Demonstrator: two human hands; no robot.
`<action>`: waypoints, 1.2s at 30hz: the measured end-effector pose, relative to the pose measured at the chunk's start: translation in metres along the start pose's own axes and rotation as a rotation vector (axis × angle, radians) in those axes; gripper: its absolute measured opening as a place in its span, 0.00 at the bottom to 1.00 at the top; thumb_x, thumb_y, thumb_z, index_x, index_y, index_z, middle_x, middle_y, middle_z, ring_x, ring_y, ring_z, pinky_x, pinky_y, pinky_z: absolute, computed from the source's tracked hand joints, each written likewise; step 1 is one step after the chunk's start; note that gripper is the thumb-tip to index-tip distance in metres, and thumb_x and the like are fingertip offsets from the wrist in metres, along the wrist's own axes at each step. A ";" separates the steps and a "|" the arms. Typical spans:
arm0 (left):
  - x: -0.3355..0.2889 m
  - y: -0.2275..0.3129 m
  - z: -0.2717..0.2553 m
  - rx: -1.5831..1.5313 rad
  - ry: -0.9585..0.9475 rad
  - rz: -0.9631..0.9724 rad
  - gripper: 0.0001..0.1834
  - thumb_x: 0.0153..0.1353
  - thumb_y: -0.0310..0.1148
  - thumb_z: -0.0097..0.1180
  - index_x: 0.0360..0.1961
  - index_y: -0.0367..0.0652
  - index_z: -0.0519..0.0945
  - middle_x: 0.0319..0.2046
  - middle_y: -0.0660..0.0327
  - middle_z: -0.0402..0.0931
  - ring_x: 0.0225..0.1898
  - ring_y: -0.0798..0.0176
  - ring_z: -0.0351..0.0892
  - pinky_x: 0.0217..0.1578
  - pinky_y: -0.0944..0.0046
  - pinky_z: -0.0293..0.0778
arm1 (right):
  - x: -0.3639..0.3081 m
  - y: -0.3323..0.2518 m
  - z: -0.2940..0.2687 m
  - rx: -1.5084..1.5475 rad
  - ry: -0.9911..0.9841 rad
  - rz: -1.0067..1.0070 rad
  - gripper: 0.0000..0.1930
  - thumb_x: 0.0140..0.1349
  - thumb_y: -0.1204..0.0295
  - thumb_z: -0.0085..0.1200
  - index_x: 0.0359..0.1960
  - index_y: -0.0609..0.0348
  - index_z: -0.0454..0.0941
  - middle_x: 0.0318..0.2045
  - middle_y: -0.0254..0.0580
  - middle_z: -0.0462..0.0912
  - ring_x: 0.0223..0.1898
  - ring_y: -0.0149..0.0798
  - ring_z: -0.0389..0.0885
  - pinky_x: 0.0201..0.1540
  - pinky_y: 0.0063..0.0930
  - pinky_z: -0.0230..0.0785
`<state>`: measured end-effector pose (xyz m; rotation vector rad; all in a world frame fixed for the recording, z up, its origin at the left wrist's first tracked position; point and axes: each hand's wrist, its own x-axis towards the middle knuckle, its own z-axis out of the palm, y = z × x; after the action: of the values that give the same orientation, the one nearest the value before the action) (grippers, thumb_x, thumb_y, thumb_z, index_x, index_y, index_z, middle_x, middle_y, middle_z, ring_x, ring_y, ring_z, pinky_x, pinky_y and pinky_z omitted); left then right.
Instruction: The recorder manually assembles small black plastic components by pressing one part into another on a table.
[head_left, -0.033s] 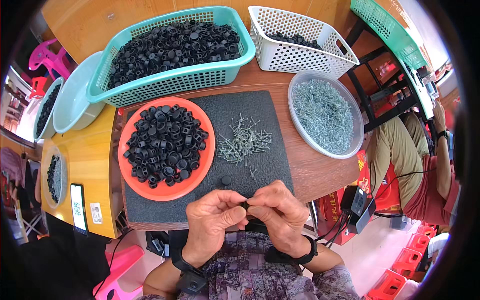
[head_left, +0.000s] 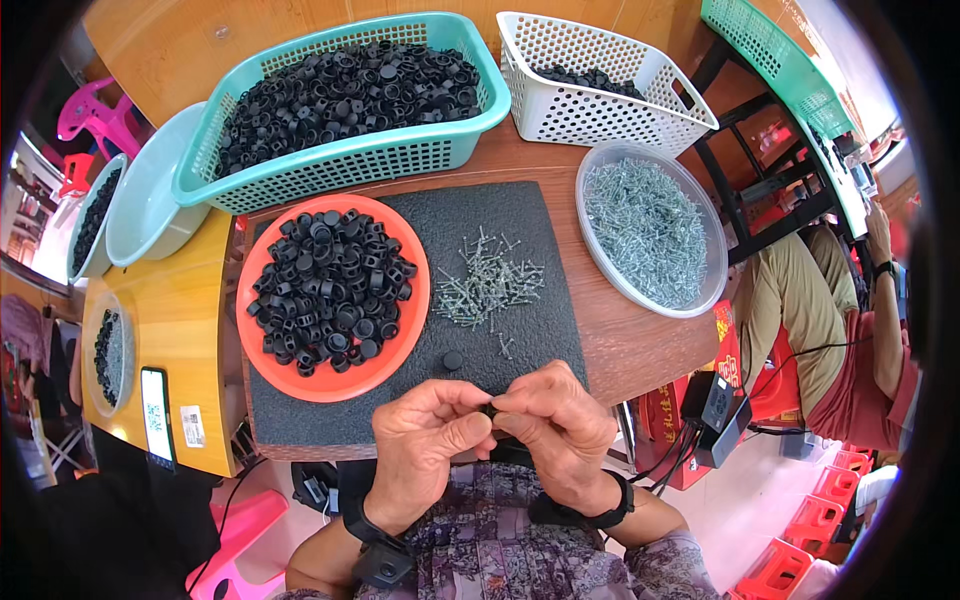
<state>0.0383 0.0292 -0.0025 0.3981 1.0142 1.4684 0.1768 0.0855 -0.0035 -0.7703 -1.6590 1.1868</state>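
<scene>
Over the near edge of the dark mat [head_left: 540, 235], my left hand [head_left: 425, 440] and my right hand [head_left: 562, 425] meet fingertip to fingertip. Between the left thumb and index finger is a small black plastic part [head_left: 489, 410], mostly covered by the fingers. The right fingers are pinched against it; whatever else they hold is hidden. Just beyond my hands lies a single black round cap [head_left: 452, 360]. An orange-red plate [head_left: 412, 335] heaped with similar black plastic parts [head_left: 325, 280] sits to the left. Beside it, small metal screws [head_left: 490, 280] lie in a loose pile.
A clear round tub [head_left: 722, 270] full of screws stands at right. Behind are a teal basket [head_left: 340, 155] of black parts and a white basket [head_left: 610, 125] with fewer. At left are a pale bowl [head_left: 150, 225] and a phone [head_left: 157, 415]. Another person's arm [head_left: 885, 300] shows far right.
</scene>
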 end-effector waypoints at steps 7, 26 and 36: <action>-0.005 -0.002 -0.006 -0.011 -0.018 0.032 0.11 0.55 0.23 0.59 0.39 0.31 0.76 0.29 0.56 0.78 0.26 0.68 0.78 0.27 0.71 0.77 | -0.001 -0.006 0.005 -0.388 -0.003 -0.286 0.15 0.44 0.83 0.60 0.37 0.62 0.80 0.28 0.41 0.77 0.27 0.37 0.72 0.28 0.25 0.64; -0.005 0.007 -0.009 0.049 0.022 0.060 0.14 0.52 0.26 0.62 0.36 0.29 0.75 0.27 0.51 0.78 0.22 0.63 0.77 0.24 0.67 0.74 | 0.007 -0.004 0.013 -0.382 -0.045 -0.354 0.11 0.47 0.81 0.61 0.35 0.63 0.78 0.28 0.41 0.77 0.27 0.37 0.73 0.28 0.26 0.64; -0.010 0.014 -0.029 0.045 0.072 0.138 0.14 0.53 0.29 0.63 0.36 0.30 0.75 0.27 0.48 0.79 0.20 0.62 0.77 0.21 0.66 0.74 | 0.034 -0.001 0.011 -0.470 -0.147 -0.324 0.17 0.44 0.82 0.60 0.40 0.65 0.77 0.30 0.46 0.77 0.28 0.43 0.73 0.29 0.30 0.65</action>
<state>0.0098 0.0114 -0.0047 0.4578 1.0962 1.5951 0.1540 0.1106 0.0073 -0.6685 -2.1297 0.6442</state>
